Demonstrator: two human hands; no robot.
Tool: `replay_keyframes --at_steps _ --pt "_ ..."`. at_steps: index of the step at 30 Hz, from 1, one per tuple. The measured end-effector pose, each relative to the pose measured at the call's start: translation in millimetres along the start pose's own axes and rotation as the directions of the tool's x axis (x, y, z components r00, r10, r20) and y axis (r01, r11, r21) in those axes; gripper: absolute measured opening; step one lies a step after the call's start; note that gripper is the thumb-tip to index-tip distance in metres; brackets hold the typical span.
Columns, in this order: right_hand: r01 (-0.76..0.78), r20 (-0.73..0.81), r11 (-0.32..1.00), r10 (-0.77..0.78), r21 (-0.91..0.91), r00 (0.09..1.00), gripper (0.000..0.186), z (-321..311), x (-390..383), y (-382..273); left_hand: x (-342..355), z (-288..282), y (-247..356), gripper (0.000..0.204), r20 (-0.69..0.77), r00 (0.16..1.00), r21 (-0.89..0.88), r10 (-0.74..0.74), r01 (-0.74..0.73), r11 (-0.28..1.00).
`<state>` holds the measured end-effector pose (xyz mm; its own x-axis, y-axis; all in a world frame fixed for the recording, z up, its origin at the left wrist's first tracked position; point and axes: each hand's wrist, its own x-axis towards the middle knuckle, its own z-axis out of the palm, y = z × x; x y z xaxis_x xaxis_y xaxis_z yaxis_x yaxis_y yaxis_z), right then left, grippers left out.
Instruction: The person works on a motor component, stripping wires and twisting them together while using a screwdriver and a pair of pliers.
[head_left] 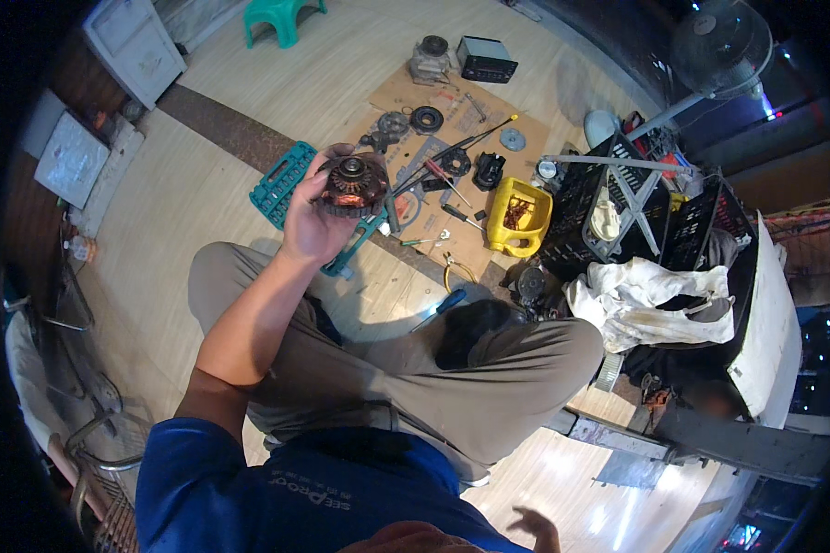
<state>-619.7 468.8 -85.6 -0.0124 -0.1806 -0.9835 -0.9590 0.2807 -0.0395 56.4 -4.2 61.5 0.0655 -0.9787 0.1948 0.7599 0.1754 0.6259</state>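
The left hand (312, 221) is gripping a copper-wound motor part (353, 187) over the green tool case (281, 184); the right hand (535, 523) is hanging loosely spread, apparently empty. One-handed support could be risking a slip, denting the windings (347, 200). The yellow jug (498, 224) is holding small reddish-brown bits (519, 216).

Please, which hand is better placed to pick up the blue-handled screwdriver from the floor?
Probably the right hand: it appears empty, although it is low in view, away from the blue-handled screwdriver. The left hand is occupied, holding the copper-wound part.
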Motion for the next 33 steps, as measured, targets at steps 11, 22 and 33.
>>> replay_keyframes --at_steps 11,22,33 --pt "0.973 -0.911 0.223 -0.386 0.062 0.146 0.019 -335.3 -164.3 -469.2 -5.3 18.0 -1.5 0.058 0.109 0.993 0.137 -0.042 0.027 0.990" --pt "0.754 -0.267 0.138 -0.882 0.642 0.389 0.021 -340.8 -62.9 -603.8 -9.5 5.3 -8.5 0.049 0.089 0.993 0.093 -0.082 0.073 0.993" --pt "0.963 -0.533 0.220 -0.802 0.156 0.270 0.021 -367.8 -72.2 -584.4 2.9 -6.3 -9.5 0.047 0.096 0.992 0.250 -0.086 0.060 0.966"
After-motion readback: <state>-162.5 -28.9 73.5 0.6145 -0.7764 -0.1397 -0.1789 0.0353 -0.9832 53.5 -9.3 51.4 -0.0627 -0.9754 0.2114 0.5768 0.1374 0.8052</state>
